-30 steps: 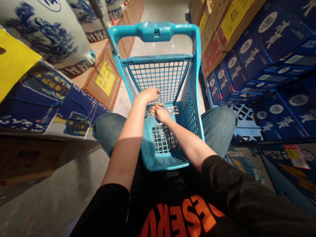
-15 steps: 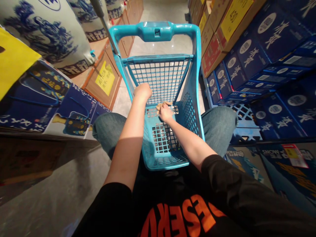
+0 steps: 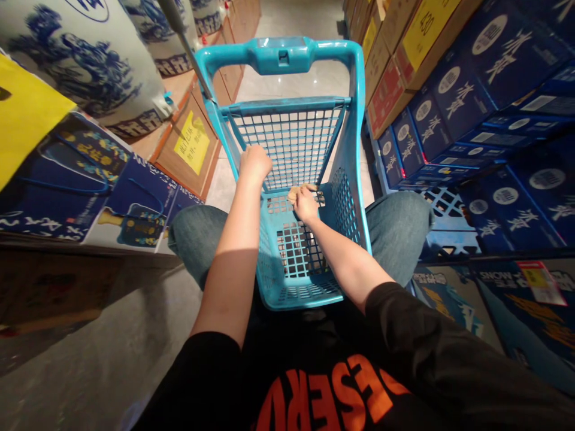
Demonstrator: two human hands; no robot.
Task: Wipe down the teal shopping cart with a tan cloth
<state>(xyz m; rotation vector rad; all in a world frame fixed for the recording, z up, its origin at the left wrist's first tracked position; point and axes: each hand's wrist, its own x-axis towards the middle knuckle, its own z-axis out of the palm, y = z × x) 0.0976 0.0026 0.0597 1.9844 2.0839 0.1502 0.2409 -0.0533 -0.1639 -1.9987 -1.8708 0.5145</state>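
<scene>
Big blue-and-white porcelain jars (image 3: 76,60) line the left side of the aisle, with a cardboard carton (image 3: 186,146) bearing a yellow notice (image 3: 192,142) beneath them. Nearer, dark blue printed gift boxes (image 3: 67,173) sit under a yellow sheet (image 3: 22,114). On the right, navy liquor cartons (image 3: 458,96) are stacked on a blue plastic pallet (image 3: 444,206), below brown cartons (image 3: 404,48) with a yellow "430" sign (image 3: 431,27) and a red label (image 3: 386,99). A printed carton (image 3: 494,305) with a price sticker (image 3: 536,282) stands lower right. Polished floor tiles (image 3: 314,78) run ahead.
</scene>
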